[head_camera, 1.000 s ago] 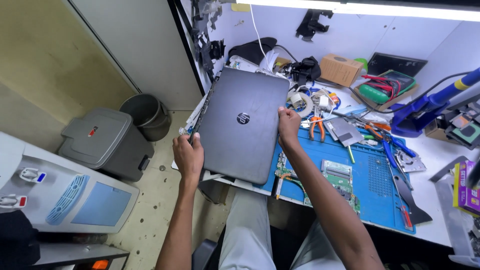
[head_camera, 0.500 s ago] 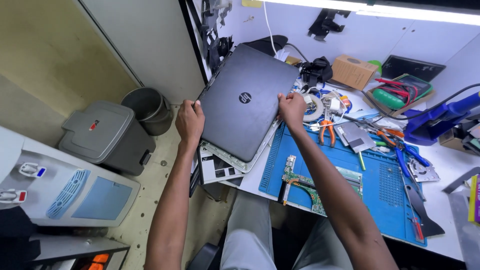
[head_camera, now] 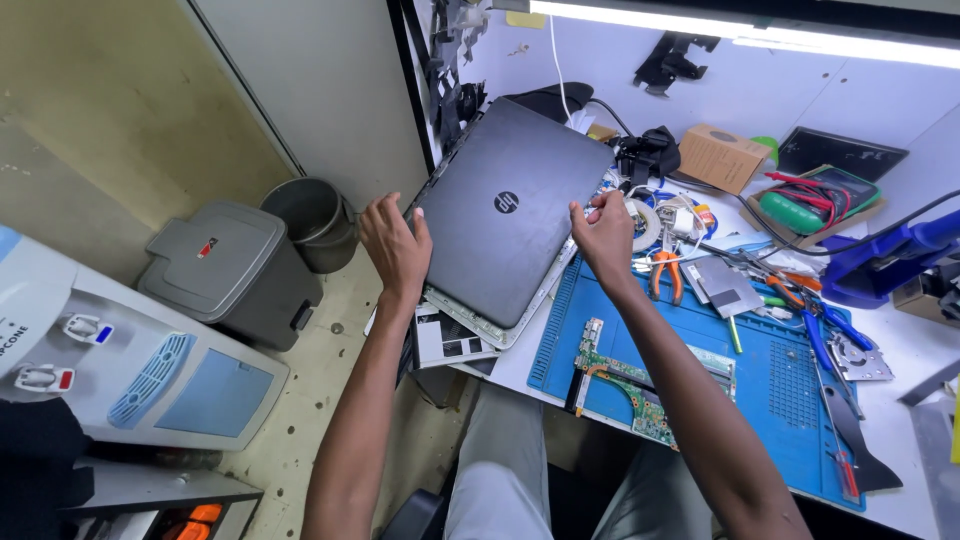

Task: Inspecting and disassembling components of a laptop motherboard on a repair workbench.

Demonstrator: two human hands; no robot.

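A closed dark grey laptop (head_camera: 505, 215) lies at the left end of a white workbench (head_camera: 905, 350), on top of another flat silver laptop part (head_camera: 480, 325). My left hand (head_camera: 395, 245) grips its left edge. Fingers of my right hand (head_camera: 603, 235) are curled on its right edge. A green circuit board (head_camera: 625, 385) lies on the blue work mat (head_camera: 770, 385) just below my right forearm.
Orange-handled pliers (head_camera: 665, 275), tape rolls, screwdrivers and metal plates crowd the mat's far side. A cardboard box (head_camera: 722, 157) and a multimeter (head_camera: 810, 205) stand at the back. On the floor to the left are a grey lidded bin (head_camera: 230, 270), a round bucket (head_camera: 310, 222) and a water dispenser (head_camera: 130, 360).
Both hands have carried the laptop away from me and to the right, setting it lower and flatter over the bench's left end.
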